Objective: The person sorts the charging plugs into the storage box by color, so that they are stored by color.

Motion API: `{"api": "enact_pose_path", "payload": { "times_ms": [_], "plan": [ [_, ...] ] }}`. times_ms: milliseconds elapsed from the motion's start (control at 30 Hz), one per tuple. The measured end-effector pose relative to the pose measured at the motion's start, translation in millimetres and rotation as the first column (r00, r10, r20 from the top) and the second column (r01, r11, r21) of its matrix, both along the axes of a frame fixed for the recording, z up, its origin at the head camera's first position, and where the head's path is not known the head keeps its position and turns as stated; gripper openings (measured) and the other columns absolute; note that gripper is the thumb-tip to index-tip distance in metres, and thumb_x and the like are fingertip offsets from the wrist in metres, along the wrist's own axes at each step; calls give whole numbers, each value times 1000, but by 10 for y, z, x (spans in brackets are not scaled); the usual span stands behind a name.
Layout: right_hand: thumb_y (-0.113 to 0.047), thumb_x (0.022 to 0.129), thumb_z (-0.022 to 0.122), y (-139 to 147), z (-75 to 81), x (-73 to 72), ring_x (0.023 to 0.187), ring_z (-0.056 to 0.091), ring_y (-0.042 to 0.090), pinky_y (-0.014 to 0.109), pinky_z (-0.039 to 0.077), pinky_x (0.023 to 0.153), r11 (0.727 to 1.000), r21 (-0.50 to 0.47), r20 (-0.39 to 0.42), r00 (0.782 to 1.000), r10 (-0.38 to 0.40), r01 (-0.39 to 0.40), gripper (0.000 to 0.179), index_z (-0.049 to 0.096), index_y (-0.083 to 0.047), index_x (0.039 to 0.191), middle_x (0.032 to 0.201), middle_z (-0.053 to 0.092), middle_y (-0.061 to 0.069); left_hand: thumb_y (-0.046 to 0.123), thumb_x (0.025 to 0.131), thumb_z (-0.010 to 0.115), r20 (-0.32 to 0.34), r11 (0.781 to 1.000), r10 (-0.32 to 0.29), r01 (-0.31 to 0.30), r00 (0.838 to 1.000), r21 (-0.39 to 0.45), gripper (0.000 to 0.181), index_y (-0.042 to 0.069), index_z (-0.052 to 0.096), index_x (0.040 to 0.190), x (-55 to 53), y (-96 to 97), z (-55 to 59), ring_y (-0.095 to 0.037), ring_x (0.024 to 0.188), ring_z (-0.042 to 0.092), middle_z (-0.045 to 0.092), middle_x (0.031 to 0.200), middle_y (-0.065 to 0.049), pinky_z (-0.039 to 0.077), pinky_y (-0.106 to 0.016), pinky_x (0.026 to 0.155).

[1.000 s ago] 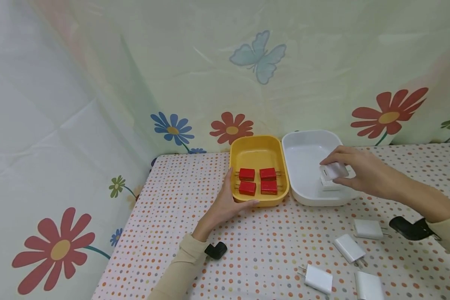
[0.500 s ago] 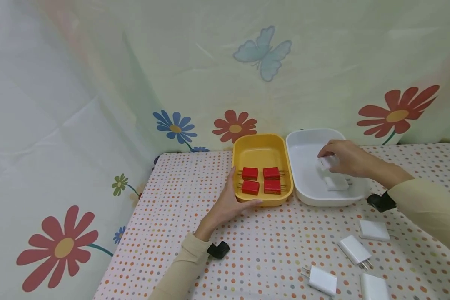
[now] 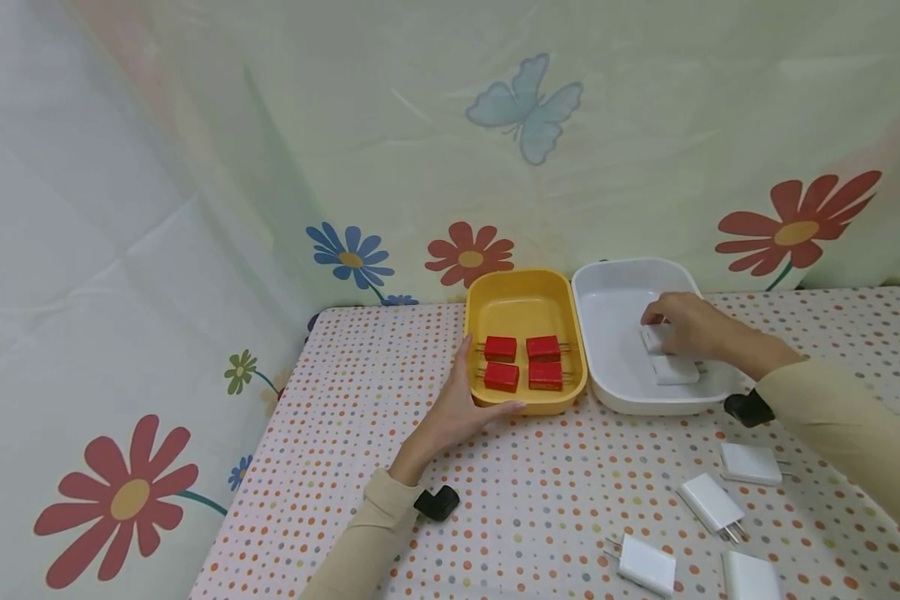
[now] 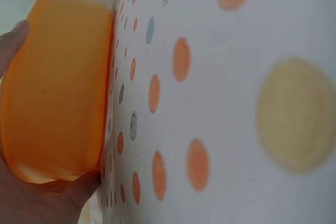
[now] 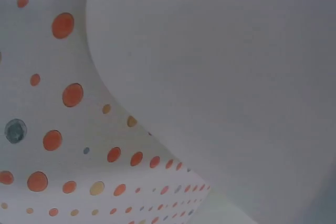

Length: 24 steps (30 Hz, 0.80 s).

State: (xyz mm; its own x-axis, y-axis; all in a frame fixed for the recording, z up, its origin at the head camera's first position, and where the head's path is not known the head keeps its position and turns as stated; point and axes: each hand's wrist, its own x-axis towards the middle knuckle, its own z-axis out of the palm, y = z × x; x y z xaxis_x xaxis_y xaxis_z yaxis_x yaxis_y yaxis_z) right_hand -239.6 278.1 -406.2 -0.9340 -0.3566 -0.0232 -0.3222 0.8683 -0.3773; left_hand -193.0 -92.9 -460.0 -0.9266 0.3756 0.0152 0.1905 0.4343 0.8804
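My left hand [image 3: 453, 410] holds the near left corner of a yellow plastic tray [image 3: 516, 314], thumb along its front wall and fingers along its side. Several red charger plugs [image 3: 501, 377] with metal prongs lie inside it. The tray's outer wall [image 4: 58, 87] fills much of the left wrist view. Inside the white tray [image 3: 611, 350], my right hand [image 3: 696, 327] pinches a white charger plug [image 3: 651, 337], partly hidden by the fingers. Another white charger plug [image 3: 673, 371] lies just in front of it. The right wrist view shows mostly the tray's white outer wall [image 5: 210, 77], not the hand.
Several white charger plugs lie on the dotted tablecloth [image 3: 540, 492] at the near right, among them one with prongs leftward [image 3: 647, 565] and one beside the right sleeve [image 3: 750, 463]. A flowered curtain [image 3: 390, 150] hangs behind the table and along its left.
My right hand has lowered the white charger plug into the white tray, behind the other plug. My left hand stays on the yellow tray. The head view has shifted slightly.
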Motion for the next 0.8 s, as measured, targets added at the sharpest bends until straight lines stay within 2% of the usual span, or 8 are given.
{"api": "enact_pose_path", "payload": {
  "times_ms": [333,500,633,800],
  "plan": [
    [14,74,83,-19,-60,13,100,65,48,60,53,92,1000,17,-7,1000,23,-23,34,69,18,105,98,70,26,40,86,88,8,1000,1,-1,1000,-6,124,19,-3,168,15,-3,-5,-24,154,29,21,171,-9,33,-48,123],
    [13,76,83,-5,-59,47,101,65,48,60,53,92,1000,18,3,1000,6,-6,36,68,18,108,99,68,26,41,86,87,9,1000,-4,4,1000,-8,124,18,-2,168,11,10,-9,-25,154,29,21,171,-10,33,-49,123],
    [10,77,85,-7,-11,92,99,65,45,59,55,90,1000,15,-8,1000,-2,2,38,68,17,110,99,67,24,41,86,88,12,1000,-7,8,1000,-4,124,18,-2,168,5,17,-11,-24,154,30,22,171,-9,34,-48,122],
    [7,77,88,-55,120,201,99,65,42,58,57,88,1000,9,-49,999,6,-6,42,70,14,113,103,66,24,41,86,88,5,1000,-3,3,1000,-1,124,17,-2,168,1,-1,-6,-24,153,31,23,170,-8,34,-49,122]
  ]
}}
